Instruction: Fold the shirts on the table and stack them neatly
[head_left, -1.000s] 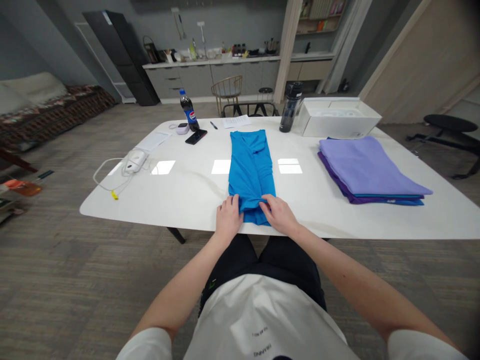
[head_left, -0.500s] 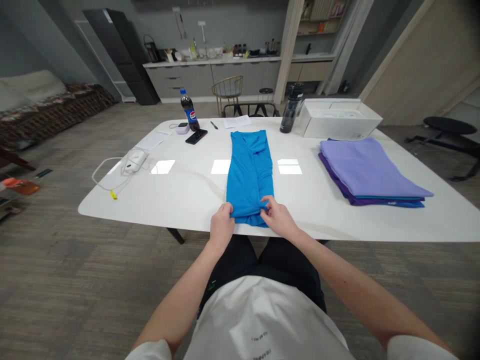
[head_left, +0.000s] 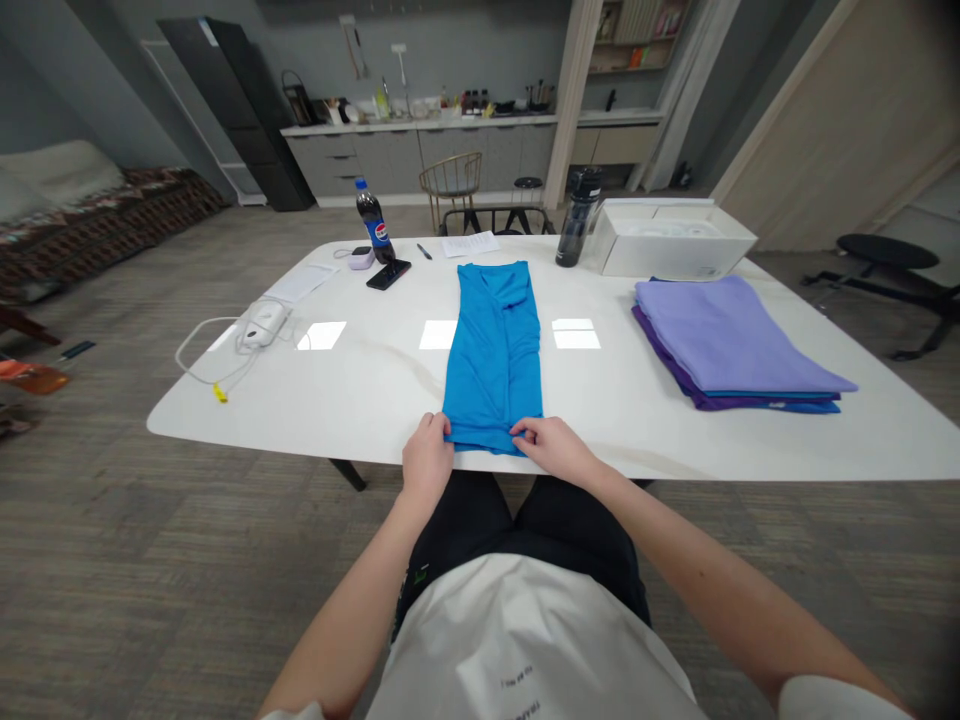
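A blue shirt (head_left: 495, 345), folded into a long narrow strip, lies on the white table (head_left: 360, 400) with its neckline at the far end. My left hand (head_left: 429, 452) pinches the near left corner of its hem at the table's front edge. Toward the near right side, my right hand (head_left: 551, 445) has thumb and fingertips closed on the same hem. Off to the right is a stack of folded clothes, a lavender one (head_left: 739, 335) on top with purple and blue layers beneath.
A white box (head_left: 675, 240) and a dark bottle (head_left: 579, 218) stand behind the stack. Back left are a cola bottle (head_left: 373, 225), a phone (head_left: 388, 274), a pen (head_left: 424, 252) and papers (head_left: 470, 244). A white power strip (head_left: 264, 325) with a looped cable lies at the left.
The shirt's near end, lifted and bunched before, now lies lower and flatter. My left hand has moved left and slightly nearer, and my right hand has come down with the hem.
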